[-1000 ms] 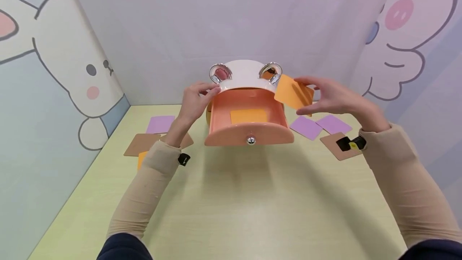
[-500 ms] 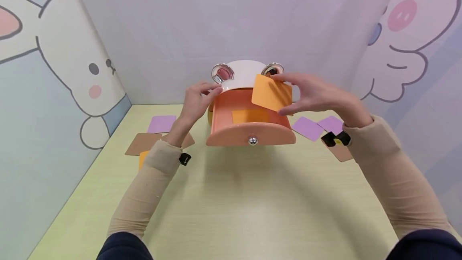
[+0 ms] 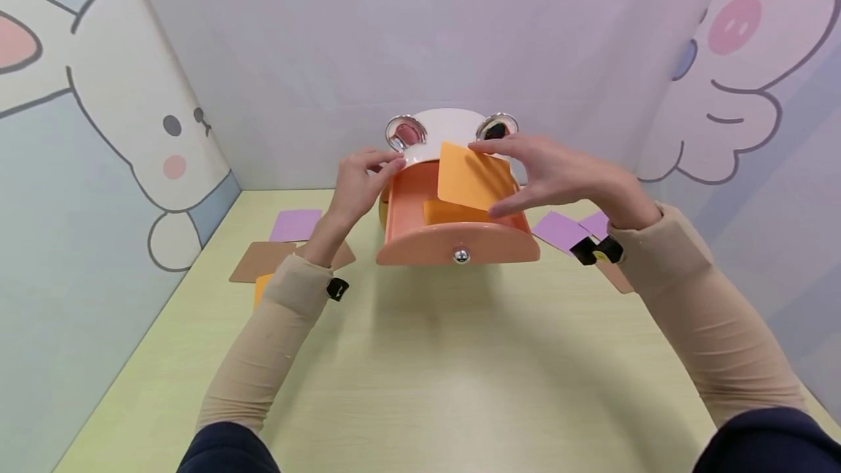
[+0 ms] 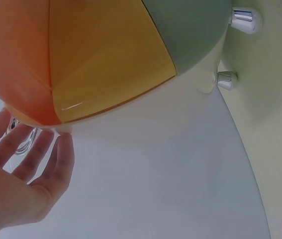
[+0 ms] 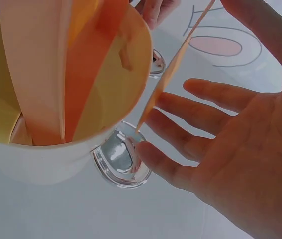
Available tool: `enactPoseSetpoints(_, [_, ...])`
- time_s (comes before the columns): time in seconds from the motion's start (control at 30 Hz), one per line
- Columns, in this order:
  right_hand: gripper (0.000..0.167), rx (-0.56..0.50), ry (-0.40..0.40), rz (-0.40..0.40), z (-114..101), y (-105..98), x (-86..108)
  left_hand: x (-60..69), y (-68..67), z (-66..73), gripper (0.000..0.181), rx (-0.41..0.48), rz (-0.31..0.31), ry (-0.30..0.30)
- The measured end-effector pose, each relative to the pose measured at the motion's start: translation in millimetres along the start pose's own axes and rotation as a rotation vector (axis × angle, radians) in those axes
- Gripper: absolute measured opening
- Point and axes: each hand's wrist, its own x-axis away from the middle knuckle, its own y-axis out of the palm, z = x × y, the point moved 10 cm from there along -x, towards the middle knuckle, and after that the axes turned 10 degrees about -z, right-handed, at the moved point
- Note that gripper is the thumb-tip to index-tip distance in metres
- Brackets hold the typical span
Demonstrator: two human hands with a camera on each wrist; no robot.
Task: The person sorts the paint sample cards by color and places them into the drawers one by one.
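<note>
Right hand (image 3: 558, 170) pinches orange card (image 3: 469, 177) between thumb and fingers; card reaches left from it, tilted, above open coral drawer (image 3: 420, 247) and second card (image 3: 443, 213) lying inside. Left hand (image 3: 358, 185) grips white cabinet (image 3: 450, 128) rim, farther from held card.

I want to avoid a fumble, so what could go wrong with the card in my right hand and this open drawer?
The orange card is held near its edge by your right hand's fingertips, so it might slip.
The second orange card already in the drawer could snag it or leave it lying skewed.
Your left hand's fingertips are at the white body's edge; closing the drawer might pinch them.
</note>
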Motion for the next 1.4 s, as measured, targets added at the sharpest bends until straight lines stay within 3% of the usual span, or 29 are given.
enactPoseSetpoints(0.47, [0.090, 0.015, -0.003, -0.042, -7.0, 4.2, -2.2, 0.2, 0.1, 1.2, 0.028, -0.005, 0.002, 0.012])
enactPoseSetpoints(0.9, [0.082, -0.014, -0.023, -0.034, -4.1, 4.2, -0.9, -0.2, 2.1, 2.9, 0.026, 0.017, -0.001, 0.024])
enactPoseSetpoints(1.0, [0.072, -0.074, 0.000, 0.020, 2.2, -0.8, 2.1, 0.2, 2.2, 3.7, 0.026, 0.020, -0.001, 0.028])
enactPoseSetpoints(1.17, [0.051, -0.173, 0.044, 0.218, 21.8, -15.4, 6.8, 0.4, 1.7, 3.2, 0.026, 0.025, -0.002, 0.023])
enactPoseSetpoints(1.4, [0.034, -0.199, 0.133, 0.420, 55.5, -22.0, 14.9, 0.3, 1.8, 1.5, 0.027, 0.019, -0.013, 0.016])
